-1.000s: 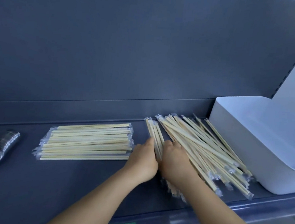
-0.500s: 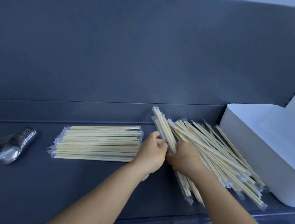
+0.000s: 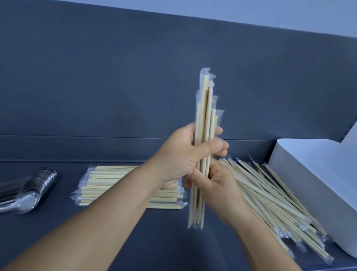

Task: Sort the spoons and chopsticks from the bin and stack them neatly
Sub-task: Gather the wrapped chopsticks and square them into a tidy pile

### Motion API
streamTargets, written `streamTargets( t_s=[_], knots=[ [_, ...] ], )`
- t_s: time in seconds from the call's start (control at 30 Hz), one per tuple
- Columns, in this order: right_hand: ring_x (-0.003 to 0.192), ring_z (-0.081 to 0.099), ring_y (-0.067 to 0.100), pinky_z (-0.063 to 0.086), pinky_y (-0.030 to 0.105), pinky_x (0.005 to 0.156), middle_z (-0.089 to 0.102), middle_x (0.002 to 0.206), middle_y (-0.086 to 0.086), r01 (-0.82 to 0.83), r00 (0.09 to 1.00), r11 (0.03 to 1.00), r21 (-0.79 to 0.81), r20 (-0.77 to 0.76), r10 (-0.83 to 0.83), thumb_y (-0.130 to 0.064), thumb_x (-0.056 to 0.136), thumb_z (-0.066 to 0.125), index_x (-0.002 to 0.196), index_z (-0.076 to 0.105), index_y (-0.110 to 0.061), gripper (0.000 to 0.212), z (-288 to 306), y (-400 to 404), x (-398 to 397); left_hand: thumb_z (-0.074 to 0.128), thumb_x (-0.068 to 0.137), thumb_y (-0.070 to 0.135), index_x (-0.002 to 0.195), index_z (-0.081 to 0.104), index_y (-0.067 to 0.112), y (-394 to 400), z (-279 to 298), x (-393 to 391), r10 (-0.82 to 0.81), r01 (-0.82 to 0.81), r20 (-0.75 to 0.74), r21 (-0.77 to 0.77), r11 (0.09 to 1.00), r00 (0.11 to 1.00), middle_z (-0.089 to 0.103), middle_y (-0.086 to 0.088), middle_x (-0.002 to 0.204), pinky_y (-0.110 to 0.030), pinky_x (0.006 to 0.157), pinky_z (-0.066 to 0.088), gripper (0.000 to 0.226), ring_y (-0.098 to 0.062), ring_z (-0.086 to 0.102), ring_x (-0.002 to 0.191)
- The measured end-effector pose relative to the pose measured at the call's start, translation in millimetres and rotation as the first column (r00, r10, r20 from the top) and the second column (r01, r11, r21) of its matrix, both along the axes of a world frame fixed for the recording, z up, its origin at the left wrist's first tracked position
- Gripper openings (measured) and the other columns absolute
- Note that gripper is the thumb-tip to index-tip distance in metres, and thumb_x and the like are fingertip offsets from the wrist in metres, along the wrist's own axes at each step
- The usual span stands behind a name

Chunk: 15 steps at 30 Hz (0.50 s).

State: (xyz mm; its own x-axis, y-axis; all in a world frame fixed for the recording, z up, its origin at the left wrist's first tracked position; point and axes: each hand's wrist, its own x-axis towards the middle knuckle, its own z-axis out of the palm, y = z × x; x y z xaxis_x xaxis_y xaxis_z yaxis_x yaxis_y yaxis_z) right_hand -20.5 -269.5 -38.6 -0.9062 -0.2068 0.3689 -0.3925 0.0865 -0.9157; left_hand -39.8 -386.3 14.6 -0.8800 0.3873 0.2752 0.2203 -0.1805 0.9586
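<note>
A bundle of plastic-wrapped chopsticks [image 3: 206, 107] stands upright in the air above the shelf. My left hand [image 3: 180, 155] grips it around the middle, and my right hand [image 3: 216, 186] grips its lower part just below. A neat stack of wrapped chopsticks [image 3: 108, 183] lies flat on the shelf behind my left forearm. A loose, fanned pile of chopsticks [image 3: 275, 200] lies to the right, against the white bin [image 3: 324, 187]. Stacked clear plastic spoons [image 3: 17, 194] lie at the far left.
The dark blue shelf [image 3: 56, 232] has a tall back panel [image 3: 112, 86] close behind the stacks. Its front edge runs along the bottom right. The white bin takes up the shelf's right end.
Both hands lifted a bundle of chopsticks off the loose pile and turned it from slanted to upright in the air. The view shifted upward.
</note>
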Motion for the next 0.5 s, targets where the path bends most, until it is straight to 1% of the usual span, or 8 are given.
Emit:
streamTargets(
  t_s=[0.07, 0.13, 0.17, 0.23, 0.27, 0.3, 0.4, 0.5],
  knots=[
    [0.068, 0.064, 0.006, 0.052, 0.019, 0.068, 0.07, 0.071, -0.002, 0.002, 1.0, 0.999, 0.051, 0.03, -0.004, -0.032, 0.082, 0.066, 0.075, 0.066, -0.022, 0.012, -8, -1, 2, 0.069, 0.074, 0.022, 0.104, 0.06, 0.015, -3, -6, 1, 0.007, -0.007, -0.013, -0.007, 1.0, 1.0, 0.072, -0.003, 0.086, -0.035, 0.078, 0.058, 0.031, -0.021, 0.07, 0.09],
    [0.076, 0.066, 0.011, 0.054, 0.029, 0.074, 0.071, 0.079, 0.005, 0.014, 0.997, 0.998, 0.065, 0.075, -0.019, -0.04, 0.076, 0.069, 0.078, 0.069, -0.025, 0.015, -17, -2, 5, 0.072, 0.075, 0.02, 0.099, 0.061, 0.016, -6, -11, 4, 0.007, -0.007, -0.018, -0.022, 1.0, 1.0, 0.072, -0.007, 0.087, -0.038, 0.082, 0.057, 0.027, -0.023, 0.07, 0.089],
    [0.079, 0.066, 0.015, 0.053, 0.036, 0.078, 0.071, 0.083, 0.009, 0.014, 0.995, 0.998, 0.064, 0.095, -0.02, -0.042, 0.074, 0.07, 0.081, 0.069, -0.024, 0.019, -20, -3, 6, 0.073, 0.077, 0.017, 0.097, 0.062, 0.015, -6, -13, 6, 0.004, -0.005, -0.021, -0.027, 1.0, 1.0, 0.073, -0.008, 0.086, -0.037, 0.082, 0.057, 0.023, -0.023, 0.07, 0.087],
    [0.085, 0.066, 0.025, 0.052, 0.041, 0.083, 0.071, 0.089, 0.014, 0.003, 0.992, 0.999, 0.048, 0.124, -0.009, -0.041, 0.074, 0.071, 0.087, 0.07, -0.019, 0.027, -25, -5, 9, 0.072, 0.081, 0.011, 0.092, 0.063, 0.015, -6, -18, 7, 0.008, -0.008, -0.019, -0.028, 1.0, 1.0, 0.072, -0.009, 0.081, -0.032, 0.074, 0.058, 0.014, -0.023, 0.07, 0.081],
    [0.087, 0.066, 0.029, 0.052, 0.04, 0.083, 0.07, 0.09, 0.015, 0.0, 0.992, 0.999, 0.044, 0.13, -0.006, -0.04, 0.074, 0.071, 0.089, 0.069, -0.016, 0.029, -27, -6, 10, 0.072, 0.082, 0.009, 0.088, 0.064, 0.015, -5, -20, 8, 0.02, -0.02, -0.02, -0.022, 1.0, 1.0, 0.072, -0.007, 0.077, -0.029, 0.069, 0.057, 0.012, -0.022, 0.07, 0.077],
    [0.087, 0.066, 0.028, 0.053, 0.037, 0.081, 0.07, 0.091, 0.016, 0.0, 0.991, 0.999, 0.048, 0.132, -0.007, -0.04, 0.074, 0.071, 0.089, 0.069, -0.014, 0.03, -28, -7, 11, 0.072, 0.082, 0.009, 0.085, 0.064, 0.014, -4, -22, 9, 0.036, -0.037, -0.032, -0.016, 0.999, 0.999, 0.071, -0.005, 0.073, -0.027, 0.064, 0.056, 0.01, -0.02, 0.07, 0.072],
    [0.081, 0.067, 0.016, 0.053, 0.02, 0.073, 0.072, 0.086, 0.012, -0.013, 0.991, 0.999, 0.034, 0.136, 0.008, -0.037, 0.074, 0.071, 0.085, 0.07, -0.01, 0.029, -28, -9, 12, 0.071, 0.083, 0.013, 0.081, 0.063, 0.012, -4, -22, 12, 0.076, -0.075, -0.078, 0.011, 0.997, 0.994, 0.07, -0.003, 0.067, -0.025, 0.057, 0.054, 0.008, -0.018, 0.07, 0.064],
    [0.077, 0.067, 0.014, 0.052, 0.019, 0.073, 0.071, 0.078, 0.009, -0.059, 0.985, 0.998, -0.009, 0.161, 0.06, -0.031, 0.076, 0.07, 0.079, 0.07, -0.005, 0.026, -30, -12, 15, 0.071, 0.081, 0.02, 0.079, 0.064, 0.014, -8, -24, 15, 0.085, -0.084, -0.115, 0.008, 0.996, 0.99, 0.071, -0.004, 0.067, -0.026, 0.055, 0.055, 0.01, -0.019, 0.07, 0.063]
  ],
)
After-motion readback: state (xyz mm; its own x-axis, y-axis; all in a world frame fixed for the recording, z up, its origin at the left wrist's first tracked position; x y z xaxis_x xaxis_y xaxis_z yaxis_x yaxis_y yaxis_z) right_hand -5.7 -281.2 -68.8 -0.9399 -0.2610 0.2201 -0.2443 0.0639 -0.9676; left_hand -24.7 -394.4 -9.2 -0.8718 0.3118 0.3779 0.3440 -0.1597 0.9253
